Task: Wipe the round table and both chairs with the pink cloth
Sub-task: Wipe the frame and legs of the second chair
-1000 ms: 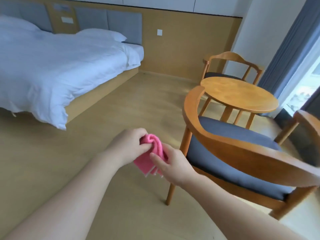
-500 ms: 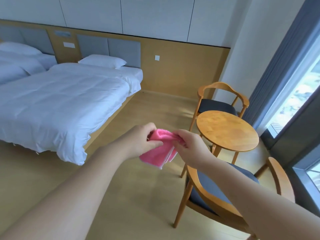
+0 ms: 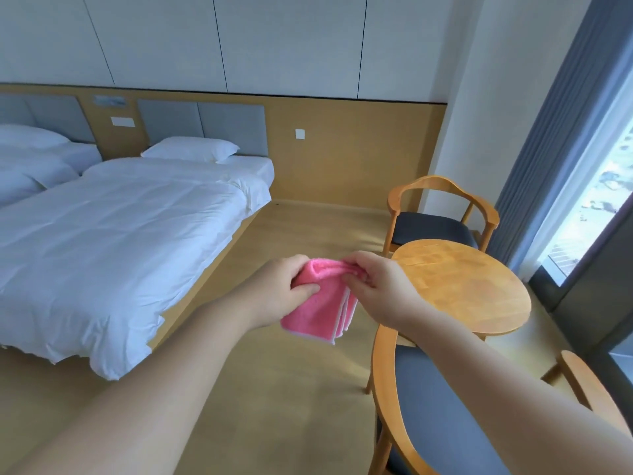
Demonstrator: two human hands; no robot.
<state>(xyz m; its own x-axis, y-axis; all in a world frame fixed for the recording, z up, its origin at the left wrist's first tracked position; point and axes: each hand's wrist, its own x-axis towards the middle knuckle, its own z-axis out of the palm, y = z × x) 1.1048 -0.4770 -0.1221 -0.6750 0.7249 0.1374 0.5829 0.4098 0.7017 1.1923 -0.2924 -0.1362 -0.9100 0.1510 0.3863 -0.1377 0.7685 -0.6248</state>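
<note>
Both hands, left hand (image 3: 286, 289) and right hand (image 3: 380, 291), pinched a folded pink cloth (image 3: 320, 308) in mid-air above the floor beside the near chair (image 3: 387, 389), with the round table (image 3: 462, 286) and far chair (image 3: 442, 214) beyond.

cloth (image 3: 317, 308): pink terry-like fabric, nubbly and matt, with a pale stitched edge
table (image 3: 462, 286): round wooden top, smooth, with a soft sheen and visible plank grain
near chair (image 3: 387, 382): smooth, lightly glossy wooden frame; matt dark grey fabric seat
far chair (image 3: 442, 186): the same wood, the same matt grey seat
floor (image 3: 274, 389): pale wood-look boards, smooth, faint sheen
bed (image 3: 120, 234): white cloth, matt, creased
headboard (image 3: 233, 126): grey padded fabric panels
curtain (image 3: 561, 132): grey cloth, pleated, matt
</note>
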